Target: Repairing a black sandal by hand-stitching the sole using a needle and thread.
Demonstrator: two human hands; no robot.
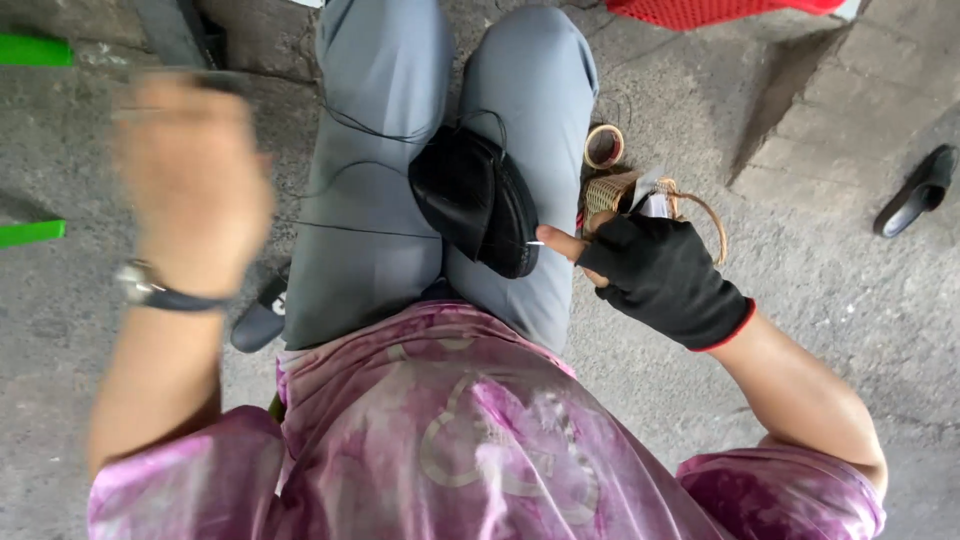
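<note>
A black shoe (474, 198) lies on my lap, across my grey trouser legs (375, 150). My right hand (650, 270), in a black fingerless glove, pinches a thin needle (536, 243) at the shoe's edge. Dark thread (350, 228) runs from the shoe leftward over my thigh. My left hand (190, 175) is raised at the left, blurred, with a wristwatch on the wrist; whether it holds the thread I cannot tell.
A small woven basket (612, 192) and a tape roll (603, 146) sit on the concrete ground beside my right knee. A black sandal (916, 192) lies at far right. Another dark shoe (258, 320) lies under my left thigh. Green bars (30, 50) at left, red plastic item (720, 10) at top.
</note>
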